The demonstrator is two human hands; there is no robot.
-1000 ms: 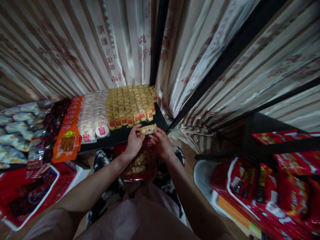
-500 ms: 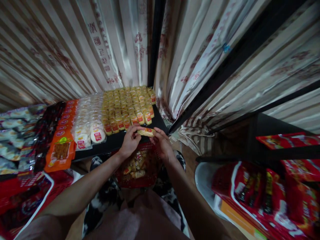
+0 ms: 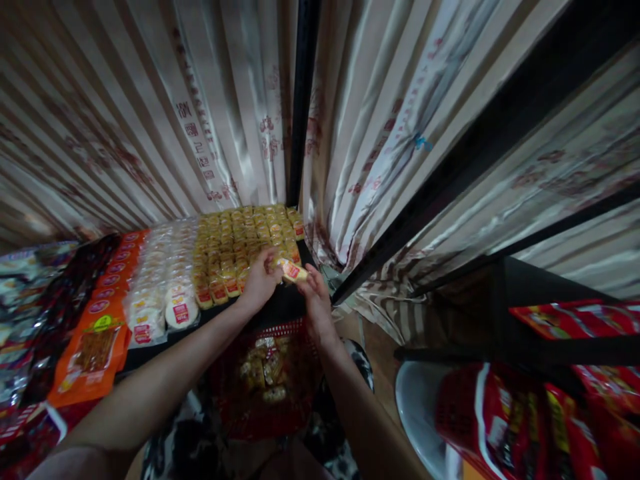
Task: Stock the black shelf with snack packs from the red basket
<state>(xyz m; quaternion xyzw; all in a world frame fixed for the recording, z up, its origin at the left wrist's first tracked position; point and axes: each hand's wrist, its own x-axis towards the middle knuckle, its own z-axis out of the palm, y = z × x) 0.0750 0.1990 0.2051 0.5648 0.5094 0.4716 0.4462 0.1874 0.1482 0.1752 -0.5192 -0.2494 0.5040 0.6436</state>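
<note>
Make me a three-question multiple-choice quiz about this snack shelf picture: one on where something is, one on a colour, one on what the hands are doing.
1. Where is the red basket?
A. Below the hands, in front of the shelf
B. On top of the yellow packets
C. Hanging from the curtain

2. What colour are the flat packets left of the white round cakes?
A. Blue
B. Orange
C. Green

3. What holds the small yellow packet?
A. The left hand alone
B. Nothing, it lies in the basket
C. The left hand and right hand together

Answers: 1 A, the basket sits under the wrists. 2 B, they are orange. 3 C, fingers of both hands grip its ends.
</note>
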